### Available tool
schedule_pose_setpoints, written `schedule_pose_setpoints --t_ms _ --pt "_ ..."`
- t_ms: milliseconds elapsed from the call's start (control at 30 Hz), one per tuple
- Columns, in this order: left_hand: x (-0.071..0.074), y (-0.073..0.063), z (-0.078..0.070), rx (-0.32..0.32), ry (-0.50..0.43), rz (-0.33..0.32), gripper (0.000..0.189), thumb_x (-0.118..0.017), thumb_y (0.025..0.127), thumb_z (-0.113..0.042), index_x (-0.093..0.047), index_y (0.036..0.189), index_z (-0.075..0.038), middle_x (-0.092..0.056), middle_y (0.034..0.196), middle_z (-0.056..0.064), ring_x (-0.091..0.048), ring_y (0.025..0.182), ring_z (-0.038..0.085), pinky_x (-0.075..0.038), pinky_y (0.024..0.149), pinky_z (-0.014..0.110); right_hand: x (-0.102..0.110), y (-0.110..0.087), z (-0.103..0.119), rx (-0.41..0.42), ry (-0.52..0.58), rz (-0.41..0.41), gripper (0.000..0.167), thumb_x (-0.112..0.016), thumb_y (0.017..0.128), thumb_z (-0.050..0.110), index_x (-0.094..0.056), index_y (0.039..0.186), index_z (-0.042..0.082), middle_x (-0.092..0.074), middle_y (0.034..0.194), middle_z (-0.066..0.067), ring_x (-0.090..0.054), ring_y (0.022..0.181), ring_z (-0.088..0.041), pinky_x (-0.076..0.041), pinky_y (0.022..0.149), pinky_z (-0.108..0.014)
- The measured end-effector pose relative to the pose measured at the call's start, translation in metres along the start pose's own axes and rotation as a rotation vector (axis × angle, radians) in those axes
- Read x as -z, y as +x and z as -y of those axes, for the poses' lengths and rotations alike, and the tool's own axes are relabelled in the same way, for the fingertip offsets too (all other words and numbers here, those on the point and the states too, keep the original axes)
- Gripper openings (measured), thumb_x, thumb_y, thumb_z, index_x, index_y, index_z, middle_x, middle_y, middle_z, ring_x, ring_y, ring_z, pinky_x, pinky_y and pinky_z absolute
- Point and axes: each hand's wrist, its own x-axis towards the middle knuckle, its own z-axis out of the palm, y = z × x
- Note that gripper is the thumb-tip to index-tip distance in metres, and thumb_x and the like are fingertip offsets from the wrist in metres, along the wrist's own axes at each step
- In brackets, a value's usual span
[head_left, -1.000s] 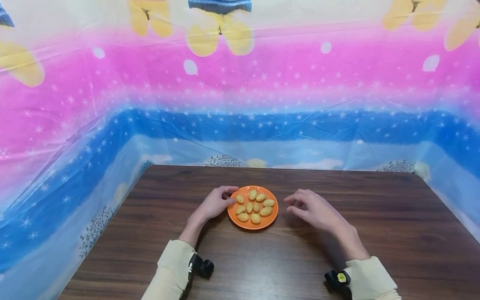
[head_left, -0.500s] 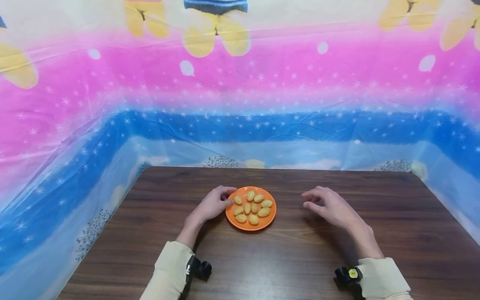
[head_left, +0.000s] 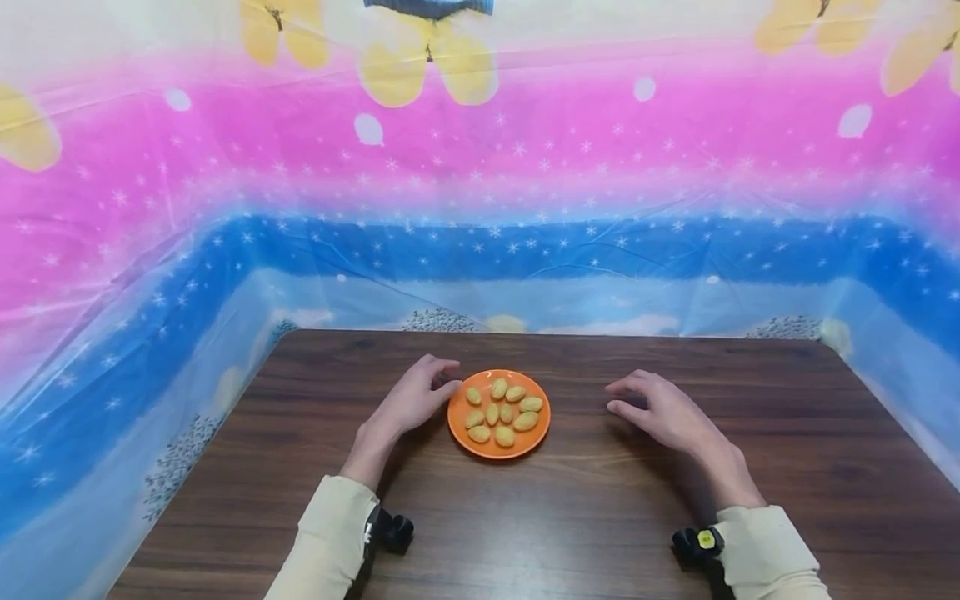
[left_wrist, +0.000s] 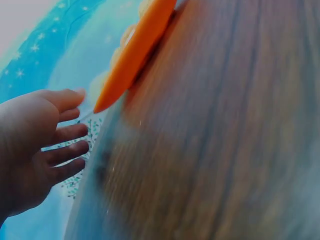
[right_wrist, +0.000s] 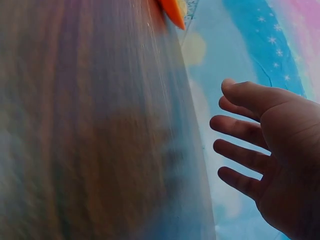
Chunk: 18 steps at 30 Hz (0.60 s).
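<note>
An orange plate lies on the table with several tan, nut-like oval pieces spread over it; they look like nuts in wrinkled shells. My left hand is just left of the plate, fingers spread and relaxed, thumb tip close to the rim. In the left wrist view a narrow gap shows between that hand and the plate edge. To the right of the plate, well apart from it, my right hand hovers over the table with loosely bent fingers and nothing in them.
The dark wood-grain table runs back to a hanging printed cloth in pink and blue, which also closes off both sides. Black wrist cameras sit at both cream sleeve cuffs.
The left hand has let go of the plate's rim and drawn slightly away to the left. My right hand moved right, away from the plate, then stayed still. The nuts have not shifted.
</note>
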Motion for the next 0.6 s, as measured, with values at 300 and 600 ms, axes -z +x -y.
schedule_pose_setpoints --t_ms 300,600 --pt "0.011 0.011 0.005 -0.056 0.306 -0.074 0.056 -0.051 0.100 -0.049 -0.052 0.145 -0.015 -0.050 0.142 0.014 -0.042 0.133 0.035 -0.030 0.113 0.054 0.007 0.009 -0.010 0.015 -0.099 -0.045 0.049 -0.059 0.098 0.044 -0.063 0.133 0.009 -0.059 0.134 -0.016 -0.051 0.128 -0.040 -0.036 0.104 -0.064" --pt "0.044 0.019 0.023 -0.026 0.498 -0.087 0.075 -0.043 0.097 -0.063 -0.035 0.155 -0.017 -0.024 0.162 0.018 -0.019 0.149 0.045 -0.008 0.118 0.064 0.015 0.020 -0.018 0.010 -0.197 -0.104 0.065 -0.053 0.098 0.052 -0.051 0.145 0.006 -0.048 0.146 -0.023 -0.042 0.135 -0.045 -0.033 0.106 -0.065"
